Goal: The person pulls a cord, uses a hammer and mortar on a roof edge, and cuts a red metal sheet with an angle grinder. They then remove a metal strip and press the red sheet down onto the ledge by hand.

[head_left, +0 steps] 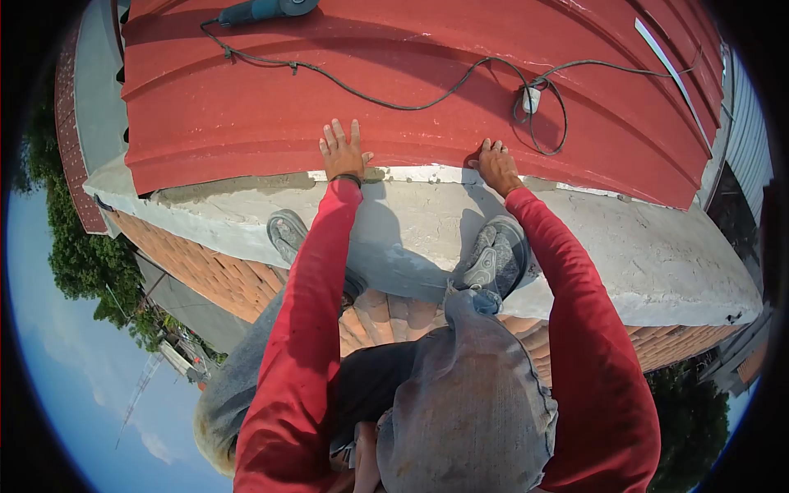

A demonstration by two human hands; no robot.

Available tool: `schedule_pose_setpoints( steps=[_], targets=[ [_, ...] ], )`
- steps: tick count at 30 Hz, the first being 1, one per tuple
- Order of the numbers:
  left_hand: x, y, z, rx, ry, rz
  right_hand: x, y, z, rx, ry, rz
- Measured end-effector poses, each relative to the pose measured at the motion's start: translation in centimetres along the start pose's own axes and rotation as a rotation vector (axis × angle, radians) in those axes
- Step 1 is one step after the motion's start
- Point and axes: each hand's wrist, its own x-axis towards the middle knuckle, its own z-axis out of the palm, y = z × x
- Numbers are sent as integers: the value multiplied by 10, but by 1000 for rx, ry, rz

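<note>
My left hand (pixel 343 153) lies flat on the lower edge of a red corrugated roofing sheet (pixel 271 123), fingers spread. On the same edge, farther right, my right hand (pixel 497 168) rests palm down with its fingers a little bent and a thumb out to the side. Neither hand holds anything. Just below the sheet's edge runs a grey concrete ledge (pixel 427 218), where my two shoes stand, the left shoe (pixel 287 234) partly behind my sleeve and the right shoe (pixel 495 259) in plainer view.
A blue power tool (pixel 267 10) lies on the sheet at the top, cut off by the frame. Its black cord (pixel 394 107) loops rightward past a white plug or connector (pixel 531 100). A pale strip (pixel 670 78) lies at right. Orange clay tiles (pixel 197 267) slope below the ledge.
</note>
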Motion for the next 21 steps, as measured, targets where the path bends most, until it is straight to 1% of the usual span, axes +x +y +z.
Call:
schedule_pose_setpoints(
  steps=[1,3,5,7,9,10,13,15,17,19,20,21],
  targets=[
    [2,1,3,-14,-12,1,5,0,-4,-11,-14,1],
    [4,-2,6,-144,-34,-11,16,-3,-20,-23,-222,42],
    [9,-6,11,-175,-28,-8,32,0,-20,-4,-224,54],
    [6,-3,11,-206,-7,-1,30,2,-25,15,-211,73],
    [7,1,5,-157,-43,-15,37,2,-39,84,-241,-4],
    [8,2,0,-143,-50,-16,40,-1,-41,98,-276,41],
    [-6,14,-21,-119,-99,-68,26,-3,-29,292,-232,156],
    [-11,19,-28,-123,-77,17,8,-9,-21,352,-125,272],
    [-11,21,-23,-102,-71,128,-8,-11,-21,413,-205,365],
    [-3,17,-6,-65,-82,170,-12,-9,-21,373,-344,414],
    [2,15,0,-40,-66,176,-15,-5,-22,373,-331,449],
    [6,18,-4,-9,-83,180,-16,-2,-22,395,-306,536]
  ],
)
